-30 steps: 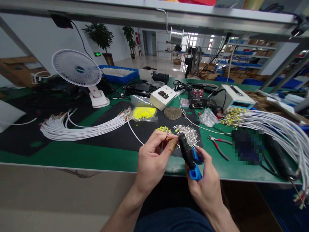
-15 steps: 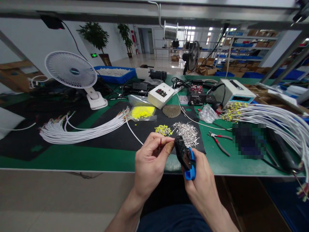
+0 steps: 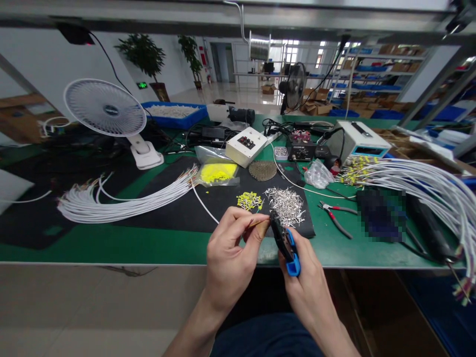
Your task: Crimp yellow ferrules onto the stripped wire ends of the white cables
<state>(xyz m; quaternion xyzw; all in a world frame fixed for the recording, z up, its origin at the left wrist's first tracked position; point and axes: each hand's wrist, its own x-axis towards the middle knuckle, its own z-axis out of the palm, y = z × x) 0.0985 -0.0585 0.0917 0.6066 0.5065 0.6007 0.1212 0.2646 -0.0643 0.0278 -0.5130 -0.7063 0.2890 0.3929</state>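
Note:
My right hand [image 3: 305,270] is wrapped round the crimping pliers [image 3: 284,240], black-headed with blue handles that are squeezed close together. Between thumb and forefinger, my left hand [image 3: 232,253] pinches a thin wire [image 3: 256,223] right at the jaws of the pliers. Only a short coloured stretch of it shows above the thumb; its tip is hidden at the jaws. A white cable [image 3: 203,201] runs from behind my left hand towards the cable bundle. Just beyond the pliers lie a heap of silver metal pins [image 3: 286,204] and a smaller pile of yellow-ended terminals [image 3: 250,200].
A bundle of white cables [image 3: 130,206] lies at left, another [image 3: 420,181] at right. Red-and-black cutters [image 3: 336,218] rest on the green bench. Behind the piles are a bag of yellow pieces [image 3: 217,172], a cream control box [image 3: 245,146] and a white fan [image 3: 107,109].
The blue handles of the crimping pliers have come closer together. The coloured wire in my left fingers now lies more along them towards the jaws. The view has shifted slightly.

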